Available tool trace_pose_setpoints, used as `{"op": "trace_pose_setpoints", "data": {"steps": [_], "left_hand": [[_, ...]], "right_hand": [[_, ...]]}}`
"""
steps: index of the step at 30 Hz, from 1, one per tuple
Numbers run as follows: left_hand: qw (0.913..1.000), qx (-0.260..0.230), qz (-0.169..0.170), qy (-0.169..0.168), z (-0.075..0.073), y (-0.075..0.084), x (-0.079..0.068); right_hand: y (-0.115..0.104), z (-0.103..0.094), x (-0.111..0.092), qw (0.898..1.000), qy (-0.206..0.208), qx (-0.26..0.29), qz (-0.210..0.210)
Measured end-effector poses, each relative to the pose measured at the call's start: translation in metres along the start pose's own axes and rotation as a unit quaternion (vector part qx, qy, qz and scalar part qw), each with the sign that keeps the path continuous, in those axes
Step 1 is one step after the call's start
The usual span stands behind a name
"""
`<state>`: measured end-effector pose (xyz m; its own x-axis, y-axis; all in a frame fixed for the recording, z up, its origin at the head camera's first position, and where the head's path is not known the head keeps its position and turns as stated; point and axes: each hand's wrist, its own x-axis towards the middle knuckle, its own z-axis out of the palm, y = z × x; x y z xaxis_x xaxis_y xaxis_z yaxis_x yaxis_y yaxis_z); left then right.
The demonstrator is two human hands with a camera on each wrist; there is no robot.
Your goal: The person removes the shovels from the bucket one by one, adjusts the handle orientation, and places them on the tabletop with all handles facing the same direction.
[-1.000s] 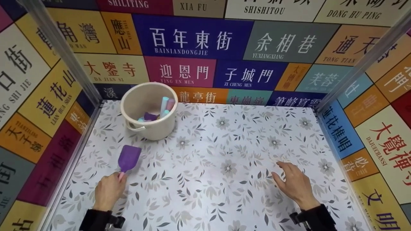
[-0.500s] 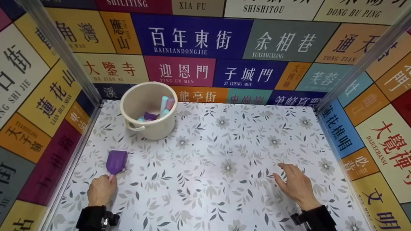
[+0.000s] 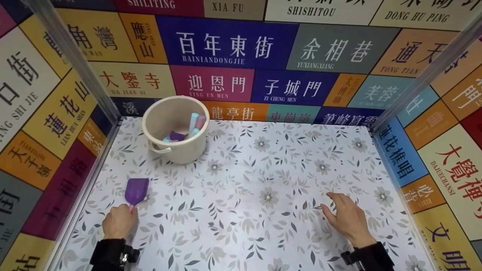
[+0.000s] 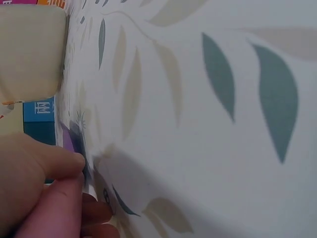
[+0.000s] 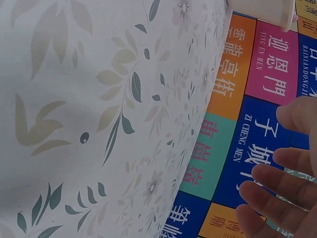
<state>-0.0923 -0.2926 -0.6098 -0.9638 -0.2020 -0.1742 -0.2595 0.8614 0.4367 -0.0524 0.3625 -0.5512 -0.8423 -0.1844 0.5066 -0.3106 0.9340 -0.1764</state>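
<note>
In the head view, my left hand [image 3: 119,223] grips the pink handle of a small toy shovel at the front left. Its purple blade [image 3: 136,191] points away from me, low over the patterned surface; whether it touches cannot be told. The left wrist view shows the thumb lying along the pink handle [image 4: 55,210], with only a sliver of purple past the fingertips. My right hand [image 3: 348,218] is over the surface at the front right, fingers loosely spread and holding nothing. The right wrist view shows its fingers [image 5: 277,191] apart from each other.
A cream bucket [image 3: 184,152] stands at the back left, its handle hanging down in front. Inside are a light-blue stick [image 3: 193,122], a purple piece [image 3: 177,136] and other pastel pieces. Printed panels [image 3: 228,43] wall the floral surface [image 3: 241,177] at the back and sides.
My left hand has moved left and slightly toward me with the shovel, whose blade has turned to point straighter ahead. In the last half second it barely moves. The right hand stays nearly still.
</note>
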Motion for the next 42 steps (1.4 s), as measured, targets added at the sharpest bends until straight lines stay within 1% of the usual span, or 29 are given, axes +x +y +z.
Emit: {"op": "trace_pose_setpoints", "data": {"steps": [9,18,22,26,29,33,38,42], "left_hand": [[0.9999,0.007,0.013,0.004,0.000,0.000,-0.001],[0.9996,0.003,0.023,0.018,0.000,0.002,-0.002],[0.9996,0.005,0.021,0.019,-0.003,0.005,-0.004],[0.9995,-0.001,0.021,0.024,-0.008,0.011,-0.006],[0.9987,-0.008,0.036,0.036,-0.012,0.019,-0.007],[0.9956,-0.009,0.064,0.067,-0.019,0.035,-0.010],[0.9877,-0.009,0.104,0.116,-0.027,0.059,-0.013],[0.9791,-0.015,0.138,0.149,-0.037,0.079,-0.015]], "right_hand": [[0.001,0.002,-0.001,1.000,0.007,-0.007,-0.015],[0.000,0.001,-0.001,1.000,0.001,-0.005,-0.003],[-0.001,0.001,-0.001,1.000,-0.007,-0.004,0.006],[-0.001,0.000,-0.002,1.000,-0.005,-0.004,0.001],[-0.001,0.000,-0.002,1.000,-0.004,-0.003,-0.002],[-0.001,-0.001,-0.002,1.000,-0.008,-0.002,0.001],[-0.002,-0.001,-0.002,1.000,-0.014,-0.006,0.001],[-0.003,-0.001,-0.002,1.000,-0.016,-0.007,-0.002]]}}
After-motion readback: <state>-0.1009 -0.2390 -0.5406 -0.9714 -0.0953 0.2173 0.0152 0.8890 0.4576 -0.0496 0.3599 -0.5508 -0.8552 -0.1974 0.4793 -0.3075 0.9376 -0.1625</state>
